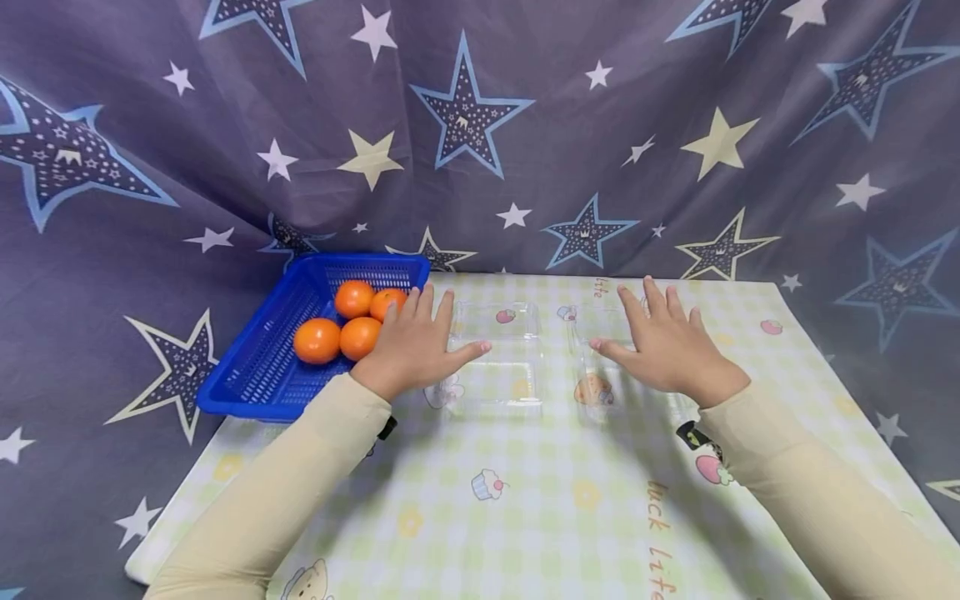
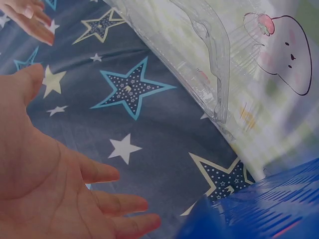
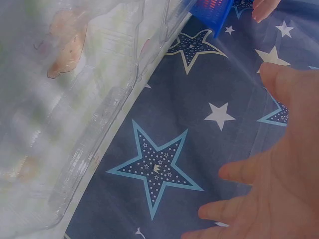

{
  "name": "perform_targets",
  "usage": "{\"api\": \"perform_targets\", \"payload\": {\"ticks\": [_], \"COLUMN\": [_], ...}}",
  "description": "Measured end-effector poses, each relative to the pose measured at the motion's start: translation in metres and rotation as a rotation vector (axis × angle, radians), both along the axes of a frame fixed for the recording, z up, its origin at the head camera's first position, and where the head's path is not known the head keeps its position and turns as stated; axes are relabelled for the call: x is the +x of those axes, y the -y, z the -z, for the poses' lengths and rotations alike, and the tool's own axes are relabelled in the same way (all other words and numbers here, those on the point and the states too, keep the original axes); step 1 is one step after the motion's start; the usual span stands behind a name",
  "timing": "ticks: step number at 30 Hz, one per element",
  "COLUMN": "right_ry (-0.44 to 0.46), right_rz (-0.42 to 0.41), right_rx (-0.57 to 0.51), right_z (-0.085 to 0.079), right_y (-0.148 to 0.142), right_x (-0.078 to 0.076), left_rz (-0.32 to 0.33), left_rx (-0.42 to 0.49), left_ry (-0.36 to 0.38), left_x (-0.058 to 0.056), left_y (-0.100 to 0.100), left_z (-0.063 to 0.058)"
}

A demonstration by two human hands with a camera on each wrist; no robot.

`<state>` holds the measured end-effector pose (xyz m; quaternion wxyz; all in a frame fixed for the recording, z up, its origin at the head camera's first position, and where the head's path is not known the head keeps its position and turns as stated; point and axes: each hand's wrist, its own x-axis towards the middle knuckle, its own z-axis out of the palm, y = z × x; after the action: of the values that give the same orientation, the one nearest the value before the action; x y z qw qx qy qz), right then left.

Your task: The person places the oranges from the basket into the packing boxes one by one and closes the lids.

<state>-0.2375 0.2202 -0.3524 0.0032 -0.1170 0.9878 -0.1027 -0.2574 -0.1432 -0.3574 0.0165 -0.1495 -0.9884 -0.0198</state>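
Note:
My left hand (image 1: pixel 411 343) is held out over the table with fingers straight and spread, holding nothing. It overlaps the right side of a blue plastic basket (image 1: pixel 258 367) in the head view. Inside the basket lie several oranges (image 1: pixel 317 341). A clear plastic container (image 1: pixel 498 371) stands between the hands, just right of the left one. Spread in the same way, my right hand (image 1: pixel 671 350) hovers over a second clear container (image 1: pixel 592 408), which it partly hides. In the right wrist view the palm faces away from that clear container (image 3: pixel 107 114), with nothing in the fingers.
A green-and-white checked cloth (image 1: pixel 540 517) with printed cupcakes and fruit covers the table. Behind it hangs a dark curtain (image 1: pixel 525 217) with stars, close along the back edge. The basket reaches over the table's left edge.

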Motion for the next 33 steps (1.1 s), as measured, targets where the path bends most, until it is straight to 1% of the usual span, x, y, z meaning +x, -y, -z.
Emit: {"api": "perform_targets", "payload": {"ticks": [7, 11, 15, 20, 23, 27, 33], "right_ry": [0.019, 0.023, 0.015, -0.012, -0.019, 0.0, 0.017], "right_rz": [-0.003, 0.002, 0.013, 0.009, 0.007, 0.009, 0.016], "right_rx": [-0.016, -0.049, -0.093, -0.127, -0.141, -0.148, -0.174], "right_z": [0.0, -0.001, 0.001, 0.006, 0.008, 0.01, 0.017], "right_y": [0.0, -0.005, -0.014, -0.023, -0.027, -0.031, -0.037], "right_x": [0.0, 0.002, 0.003, 0.0, 0.0, 0.001, 0.005], "left_rz": [-0.01, -0.004, -0.006, -0.032, -0.053, -0.086, -0.125], "left_rx": [0.001, 0.019, 0.06, 0.125, 0.132, 0.117, 0.134], "left_ry": [0.02, -0.004, -0.037, -0.03, -0.015, 0.008, 0.018], "left_x": [0.0, -0.002, -0.001, 0.002, 0.003, 0.003, -0.002], "left_y": [0.002, 0.008, 0.019, 0.033, 0.039, 0.049, 0.067], "left_z": [0.0, -0.001, -0.007, -0.015, -0.022, -0.03, -0.035]}}
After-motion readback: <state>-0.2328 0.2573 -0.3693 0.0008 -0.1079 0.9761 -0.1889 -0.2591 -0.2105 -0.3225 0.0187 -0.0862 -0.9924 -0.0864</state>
